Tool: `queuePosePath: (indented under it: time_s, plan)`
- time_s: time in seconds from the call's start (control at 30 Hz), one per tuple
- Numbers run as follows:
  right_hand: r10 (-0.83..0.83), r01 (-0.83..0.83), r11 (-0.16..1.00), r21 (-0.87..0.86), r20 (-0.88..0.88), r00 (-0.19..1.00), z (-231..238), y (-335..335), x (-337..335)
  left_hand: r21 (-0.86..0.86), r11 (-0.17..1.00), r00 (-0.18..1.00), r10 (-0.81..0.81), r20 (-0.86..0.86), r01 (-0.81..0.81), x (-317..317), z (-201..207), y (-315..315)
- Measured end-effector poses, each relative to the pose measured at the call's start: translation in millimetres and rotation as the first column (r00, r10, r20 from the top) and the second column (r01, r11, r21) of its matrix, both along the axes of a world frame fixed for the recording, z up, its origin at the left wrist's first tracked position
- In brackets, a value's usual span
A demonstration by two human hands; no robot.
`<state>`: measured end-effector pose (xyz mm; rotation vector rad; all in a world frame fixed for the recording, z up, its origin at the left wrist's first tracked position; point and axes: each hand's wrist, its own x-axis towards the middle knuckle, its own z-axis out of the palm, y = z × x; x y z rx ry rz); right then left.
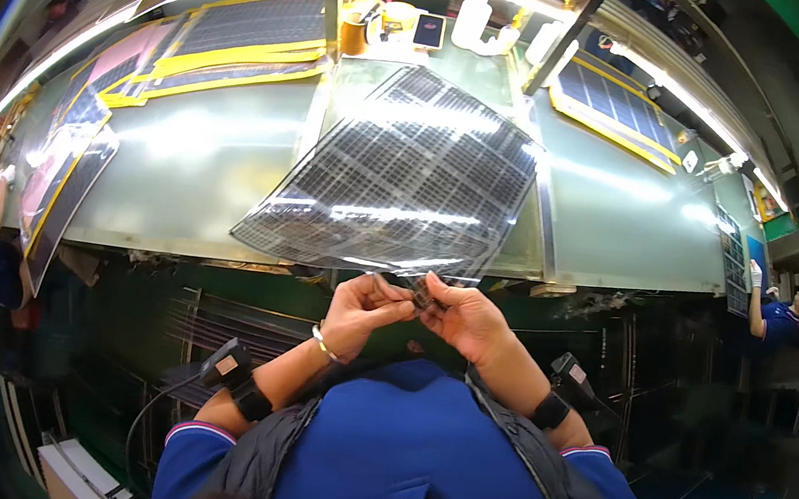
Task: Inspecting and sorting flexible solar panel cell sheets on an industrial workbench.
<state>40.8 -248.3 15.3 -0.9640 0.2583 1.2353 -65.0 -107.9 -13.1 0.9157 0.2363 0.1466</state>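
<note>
Blue short sleeves with red-and-white striped cuffs under a dark quilted vest. Thin bracelet behind left hand [363, 313]; black strapped devices on both forearms, behind right hand [467, 321] too.

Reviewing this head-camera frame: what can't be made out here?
- Small dark piece pinched between the left hand and right hand: too small to identify, partly covered by fingertips.
- Near edge of the dark gridded sheet: glare washes out its surface.
- Bottles at the bench back: overexposed.
- Co-workers at both sides: distorted by the fisheye rim.
</note>
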Motion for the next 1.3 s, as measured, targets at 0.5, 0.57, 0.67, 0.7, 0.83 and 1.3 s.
queuePosePath:
  time_s: [0.5,0.57,0.67,0.7,0.83,1.3]
  plan:
    - [-0.019,0.021,0.996,-0.082,0.026,0.999,0,3,-3,-0.809,0.495,0.857,-0.516,0.021,0.318,-9,-12,37]
    - [-0.021,0.020,0.997,-0.079,-0.010,1.000,4,4,-5,-0.819,0.515,0.871,-0.490,-0.038,0.254,-6,-12,35]
    - [-0.001,-0.004,0.991,-0.135,-0.042,0.999,6,7,-12,-0.767,0.611,0.903,-0.418,-0.102,0.197,-10,-28,34]
    - [0.007,-0.013,0.991,-0.134,-0.040,0.999,1,7,-13,-0.766,0.613,0.906,-0.411,-0.101,0.193,-12,-29,35]
    - [-0.056,0.055,0.989,-0.140,-0.003,0.998,-10,10,-18,-0.218,0.976,0.890,-0.095,-0.447,-0.005,-18,-36,56]
    - [0.148,-0.121,0.966,-0.226,0.107,0.983,11,-22,-32,-0.185,0.827,0.746,0.352,-0.565,-0.530,-60,-109,229]
